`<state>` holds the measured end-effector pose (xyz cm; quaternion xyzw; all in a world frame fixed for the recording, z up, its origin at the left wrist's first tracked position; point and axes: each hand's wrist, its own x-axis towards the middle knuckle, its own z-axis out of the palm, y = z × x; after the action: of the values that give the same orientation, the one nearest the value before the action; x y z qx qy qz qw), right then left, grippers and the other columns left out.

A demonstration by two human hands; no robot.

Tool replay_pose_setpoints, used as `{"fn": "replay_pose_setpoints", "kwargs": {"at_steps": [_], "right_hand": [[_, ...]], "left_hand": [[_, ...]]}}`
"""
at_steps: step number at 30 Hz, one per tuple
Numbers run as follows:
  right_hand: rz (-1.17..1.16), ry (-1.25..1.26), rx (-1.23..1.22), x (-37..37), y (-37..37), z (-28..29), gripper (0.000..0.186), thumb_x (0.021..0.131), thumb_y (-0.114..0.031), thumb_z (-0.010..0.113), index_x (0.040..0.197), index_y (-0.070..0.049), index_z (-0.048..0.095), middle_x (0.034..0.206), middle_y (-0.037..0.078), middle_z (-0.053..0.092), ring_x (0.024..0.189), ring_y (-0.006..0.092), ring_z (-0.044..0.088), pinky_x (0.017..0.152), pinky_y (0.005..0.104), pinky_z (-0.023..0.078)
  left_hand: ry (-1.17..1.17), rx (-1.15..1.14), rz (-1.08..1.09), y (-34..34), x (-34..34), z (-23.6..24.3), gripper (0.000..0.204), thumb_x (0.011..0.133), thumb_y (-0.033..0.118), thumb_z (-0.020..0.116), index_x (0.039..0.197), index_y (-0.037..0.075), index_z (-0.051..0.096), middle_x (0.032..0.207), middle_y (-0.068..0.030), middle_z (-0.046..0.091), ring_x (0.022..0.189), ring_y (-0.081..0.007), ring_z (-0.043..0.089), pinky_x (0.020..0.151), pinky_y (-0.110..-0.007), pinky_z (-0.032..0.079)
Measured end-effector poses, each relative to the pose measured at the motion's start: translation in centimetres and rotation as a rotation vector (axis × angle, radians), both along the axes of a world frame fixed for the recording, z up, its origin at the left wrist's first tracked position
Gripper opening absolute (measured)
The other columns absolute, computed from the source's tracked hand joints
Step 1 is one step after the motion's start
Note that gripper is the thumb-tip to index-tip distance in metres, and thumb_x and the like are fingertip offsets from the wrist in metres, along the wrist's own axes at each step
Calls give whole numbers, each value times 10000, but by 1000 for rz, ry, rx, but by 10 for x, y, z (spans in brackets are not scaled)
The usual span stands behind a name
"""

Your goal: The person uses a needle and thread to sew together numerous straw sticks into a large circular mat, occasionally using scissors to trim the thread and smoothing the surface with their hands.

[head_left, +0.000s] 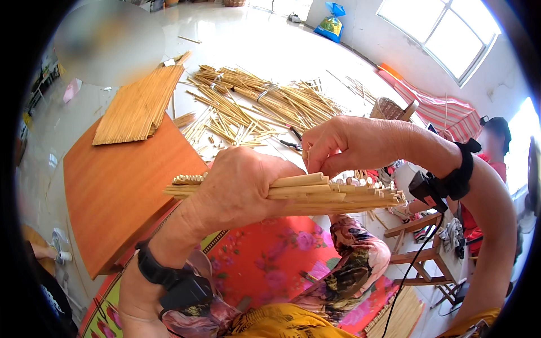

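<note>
My left hand (239,180) is wrapped over a row of pale reed stalks (315,196), held crosswise in front of me. The stalks' far side, with rounded ends, shows at the left and right of the hand. Just above the stalks, my right hand (338,145) is closed in a pinch, fingertips turned down. Something thin and pale may run between its fingertips, too small to make out. Black straps with small boxes are on both my wrists.
An orange-brown tabletop (127,186) at left bears a stack of flat reed mats (138,101). Loose reeds (270,96) lie on the floor ahead, near black-handled pliers (291,145). A wooden stool (420,253) and a seated person (496,146) are at right; a wicker basket (389,109) stands beyond.
</note>
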<state>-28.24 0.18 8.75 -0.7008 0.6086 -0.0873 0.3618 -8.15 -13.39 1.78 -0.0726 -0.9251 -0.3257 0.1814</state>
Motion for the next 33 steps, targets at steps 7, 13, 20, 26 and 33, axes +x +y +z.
{"fn": "replay_pose_setpoints", "kwargs": {"at_steps": [7,13,20,26,33], "right_hand": [[16,13,-43,28,-4,8,159,885,-157,702,983,-39,742,913,74,708,859,183,679,775,335,523],[101,-45,-29,54,-8,11,128,900,-119,694,980,-22,721,894,80,685,831,205,677,762,341,521],[138,-80,-35,59,-19,5,87,929,-65,675,950,19,681,834,96,623,797,248,630,727,368,496],[178,-73,-14,59,-26,7,78,936,-49,667,950,26,683,834,96,618,795,235,629,723,361,488],[98,-151,70,49,-26,4,109,883,-41,716,946,39,677,819,101,552,750,247,570,679,355,454]], "left_hand": [[41,131,-92,-16,20,2,205,759,166,850,929,97,758,735,-32,691,701,-250,682,903,-455,553],[-31,205,-219,-32,36,1,180,752,193,866,864,120,745,675,5,643,651,-176,649,1128,-562,382],[-154,288,-207,-41,39,-6,193,756,233,872,781,133,709,633,15,592,597,-195,581,1105,-544,370],[-61,234,-167,-43,44,-13,204,758,263,871,824,134,727,637,11,599,616,-200,595,1076,-518,387],[-83,306,-160,-41,45,-13,208,762,271,876,814,136,727,628,0,589,592,-196,564,1023,-474,413]]}}
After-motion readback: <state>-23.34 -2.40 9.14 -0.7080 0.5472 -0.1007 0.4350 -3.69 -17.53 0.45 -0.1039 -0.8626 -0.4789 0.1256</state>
